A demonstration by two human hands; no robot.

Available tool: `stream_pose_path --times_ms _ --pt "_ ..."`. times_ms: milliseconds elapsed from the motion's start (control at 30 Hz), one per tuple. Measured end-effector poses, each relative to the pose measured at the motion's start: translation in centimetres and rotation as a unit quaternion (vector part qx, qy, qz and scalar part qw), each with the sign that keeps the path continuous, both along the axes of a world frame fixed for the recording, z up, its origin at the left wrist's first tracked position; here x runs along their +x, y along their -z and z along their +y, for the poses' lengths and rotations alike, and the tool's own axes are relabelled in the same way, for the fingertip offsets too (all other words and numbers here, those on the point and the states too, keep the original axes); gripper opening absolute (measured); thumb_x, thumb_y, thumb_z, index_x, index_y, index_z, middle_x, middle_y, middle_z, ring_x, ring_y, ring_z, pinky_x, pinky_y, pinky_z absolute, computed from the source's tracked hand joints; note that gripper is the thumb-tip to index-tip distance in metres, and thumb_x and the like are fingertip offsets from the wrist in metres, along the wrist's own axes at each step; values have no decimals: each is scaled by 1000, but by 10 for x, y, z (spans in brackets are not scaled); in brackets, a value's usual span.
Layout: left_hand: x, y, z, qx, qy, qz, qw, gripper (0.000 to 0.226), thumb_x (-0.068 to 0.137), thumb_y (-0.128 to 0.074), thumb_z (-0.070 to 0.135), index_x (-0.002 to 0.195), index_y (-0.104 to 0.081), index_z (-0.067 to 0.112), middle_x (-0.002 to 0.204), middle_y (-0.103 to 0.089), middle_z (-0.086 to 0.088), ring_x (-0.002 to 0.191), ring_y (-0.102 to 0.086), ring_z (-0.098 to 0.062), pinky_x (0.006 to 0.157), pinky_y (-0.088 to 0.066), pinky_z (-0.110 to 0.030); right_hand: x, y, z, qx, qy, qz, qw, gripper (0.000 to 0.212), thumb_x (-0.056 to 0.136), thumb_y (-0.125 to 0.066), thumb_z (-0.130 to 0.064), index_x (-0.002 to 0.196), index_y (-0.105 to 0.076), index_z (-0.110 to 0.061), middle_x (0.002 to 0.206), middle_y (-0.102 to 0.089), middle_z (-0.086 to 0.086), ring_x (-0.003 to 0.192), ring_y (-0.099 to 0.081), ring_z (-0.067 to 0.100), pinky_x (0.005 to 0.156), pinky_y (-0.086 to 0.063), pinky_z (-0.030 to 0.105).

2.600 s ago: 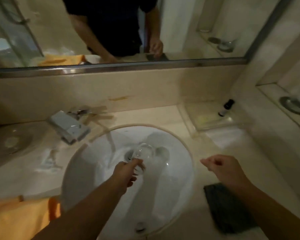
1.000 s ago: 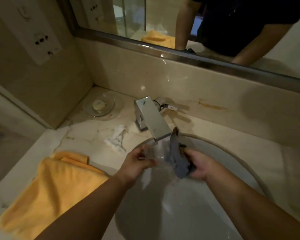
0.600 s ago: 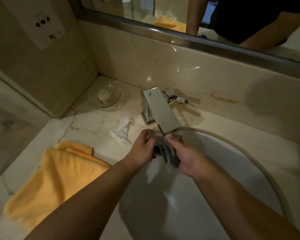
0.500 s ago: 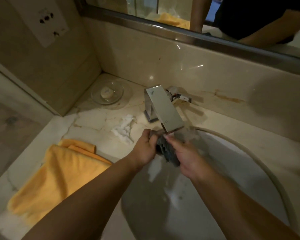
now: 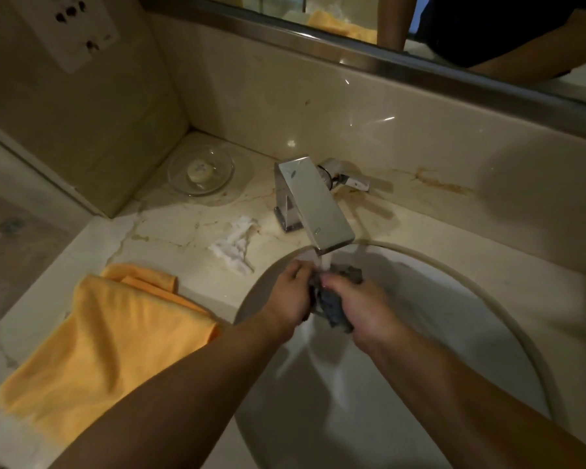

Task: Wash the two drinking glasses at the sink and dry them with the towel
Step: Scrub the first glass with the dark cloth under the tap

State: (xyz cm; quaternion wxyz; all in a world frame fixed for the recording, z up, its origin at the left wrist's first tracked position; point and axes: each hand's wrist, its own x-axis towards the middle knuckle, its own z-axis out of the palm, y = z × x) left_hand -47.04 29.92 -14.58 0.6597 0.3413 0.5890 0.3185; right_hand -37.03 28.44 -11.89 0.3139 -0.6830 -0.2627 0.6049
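Both hands meet over the white sink basin (image 5: 487, 299), right under the spout of the chrome faucet (image 5: 315, 204). My left hand (image 5: 291, 292) grips a clear drinking glass (image 5: 310, 258); only a faint bit of its rim shows below the spout. My right hand (image 5: 362, 309) clutches a dark grey cloth (image 5: 332, 306) bunched against the glass. Water falls from the spout onto them. An orange towel (image 5: 109, 340) lies crumpled on the counter to the left of the basin. A second glass is not in view.
A glass soap dish (image 5: 200, 170) with a small soap sits in the back left corner. A crumpled white tissue (image 5: 234, 245) lies left of the faucet. A wall socket plate (image 5: 71, 25) is on the left wall, with a mirror (image 5: 352, 15) above the backsplash.
My right hand picked up the grey cloth from the counter and brought it to the glass. Both hands moved under the spout; the cloth is now bunched tighter against the glass.
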Motion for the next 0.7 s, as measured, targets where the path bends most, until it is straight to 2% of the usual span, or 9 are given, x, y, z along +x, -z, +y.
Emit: stream_pose_path --times_ms 67,133,233,300,400,467,533,633,700 --pt "-5 -1 2 -94 25 -33 995 42 99 -29 36 64 -45 19 49 -44 -2 43 -40 -13 41 -30 -18 2 -5 -9 93 -89 -119 985 6 78 -70 -17 75 -69 -12 60 -65 1 46 -61 2 40 -44 12" --pt "-6 1 8 -129 54 -22 990 41 96 -31 41 65 -48 19 47 -46 0 45 -41 -13 44 -31 -21 6 -3 -11 116 -116 -132 978 4 76 -72 -13 74 -69 -16 64 -67 0 54 -64 2 51 -51 14" --pt "0 5 14 -20 53 14 998 36 94 -39 44 93 -58 13 86 -64 -21 73 -56 -25 66 -44 -32 10 2 10 3 14 23 1000 8 78 -69 -16 86 -69 -13 85 -71 11 71 -67 21 65 -54 30" --pt "5 8 8 77 6 51 996 21 98 -39 31 98 -55 18 96 -64 -14 83 -62 -24 70 -52 -33 7 -1 19 -86 71 154 982 20 82 -65 -21 95 -69 -7 89 -72 13 73 -69 25 63 -55 31" --pt "4 5 -2 53 -20 14 998 27 101 -30 24 86 -52 18 70 -55 -5 51 -52 -13 41 -39 -21 2 -2 6 -24 -3 -6 1000 13 77 -69 -24 81 -70 -12 71 -71 5 65 -68 20 54 -51 26" --pt "0 7 1 -25 6 -17 1000 33 100 -27 31 82 -51 16 59 -47 -5 41 -42 -12 38 -28 -18 3 -10 -7 104 -84 -136 982 6 75 -69 -14 70 -67 -16 61 -66 -1 59 -65 13 51 -52 26" --pt "-5 1 8 -112 52 -40 992 36 98 -30 40 81 -53 18 62 -50 -5 48 -45 -14 43 -30 -21 8 -11 -12 169 -162 -149 961 5 73 -70 -7 69 -68 -10 65 -68 4 63 -67 15 58 -56 33" --pt "-4 0 12 -141 67 -29 987 42 94 -32 48 82 -56 16 68 -53 -7 54 -44 -16 48 -30 -24 16 -12 -5 125 -178 -112 970 4 73 -71 -6 72 -68 -9 63 -67 5 51 -63 6 48 -51 22" --pt "3 -2 8 -35 53 16 998 39 96 -33 43 86 -55 13 69 -53 -9 52 -46 -17 46 -33 -25 18 -12 6 -3 -56 -10 998 7 78 -65 -12 71 -66 -11 62 -65 6 45 -61 9 42 -44 20"
